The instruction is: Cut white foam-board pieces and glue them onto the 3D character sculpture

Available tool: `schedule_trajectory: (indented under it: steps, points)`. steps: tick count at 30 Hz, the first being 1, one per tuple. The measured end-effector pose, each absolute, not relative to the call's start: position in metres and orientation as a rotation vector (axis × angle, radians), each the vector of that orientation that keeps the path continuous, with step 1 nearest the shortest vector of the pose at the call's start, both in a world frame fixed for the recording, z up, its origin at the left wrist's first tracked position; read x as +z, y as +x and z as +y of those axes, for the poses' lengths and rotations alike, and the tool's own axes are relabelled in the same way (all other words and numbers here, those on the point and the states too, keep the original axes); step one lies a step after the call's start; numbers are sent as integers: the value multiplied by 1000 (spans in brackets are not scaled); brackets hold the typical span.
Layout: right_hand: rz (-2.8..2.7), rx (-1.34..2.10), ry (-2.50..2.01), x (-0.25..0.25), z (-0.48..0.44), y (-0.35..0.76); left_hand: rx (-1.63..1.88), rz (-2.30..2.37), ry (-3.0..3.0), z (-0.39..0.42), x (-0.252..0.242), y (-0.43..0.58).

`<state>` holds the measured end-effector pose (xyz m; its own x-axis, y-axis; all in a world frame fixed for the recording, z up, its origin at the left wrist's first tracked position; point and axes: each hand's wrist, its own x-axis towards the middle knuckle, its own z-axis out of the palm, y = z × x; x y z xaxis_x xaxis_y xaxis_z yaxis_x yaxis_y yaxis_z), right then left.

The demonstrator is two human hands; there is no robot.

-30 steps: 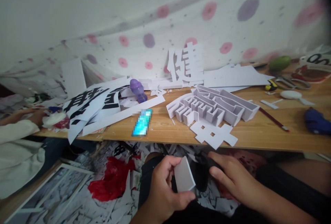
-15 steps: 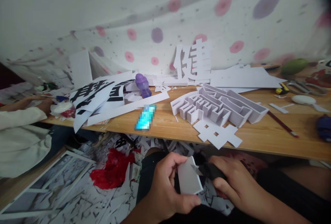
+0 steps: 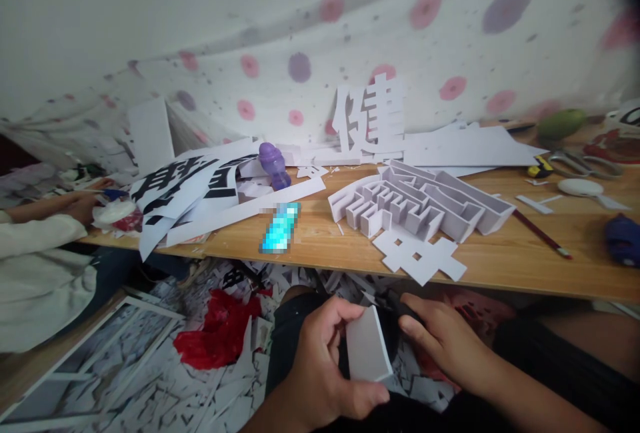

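Note:
My left hand [image 3: 320, 366] grips a small white foam-board piece [image 3: 367, 353] between thumb and fingers, held over my lap below the table edge. My right hand [image 3: 445, 343] is closed round a black-handled knife [image 3: 395, 303], right beside the piece's far edge; its blade is hidden behind the piece. On the wooden table [image 3: 525, 266] above lie a white foam-board 3D character [image 3: 420, 203] and a flat white cut-out [image 3: 420, 256].
A standing white cut-out character [image 3: 373, 116], printed paper sheets [image 3: 185, 186], a purple bottle [image 3: 274, 165], a blurred blue phone [image 3: 280, 227], scissors [image 3: 580, 165] and a pencil [image 3: 543, 234] lie on the table. Another person's sleeve [image 3: 40, 273] is at the left. Paper scraps and a red bag [image 3: 220, 333] cover the floor.
The knife's blade tip showed against the piece's top edge half a second ago; now it is behind the piece. My hands and the view shifted slightly.

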<state>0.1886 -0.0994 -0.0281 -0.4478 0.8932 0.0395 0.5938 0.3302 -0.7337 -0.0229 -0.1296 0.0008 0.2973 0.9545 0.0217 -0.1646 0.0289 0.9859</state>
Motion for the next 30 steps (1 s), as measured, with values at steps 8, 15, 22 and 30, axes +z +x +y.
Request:
schedule_trajectory:
  steps: [8,15,22,30]
  points:
    - [-2119,973,-1011,-10,-113,186,1078,937,1269,-127,2,-32]
    - [-2123,923,-973,-12,-113,185,1100,870,1259,-127,4,-25]
    - [-2104,875,-1025,-16,-111,189,1127,845,1299,-125,4,-21]
    - [-2079,982,-1302,-30,-100,187,1136,855,1450,-131,-2,-23]
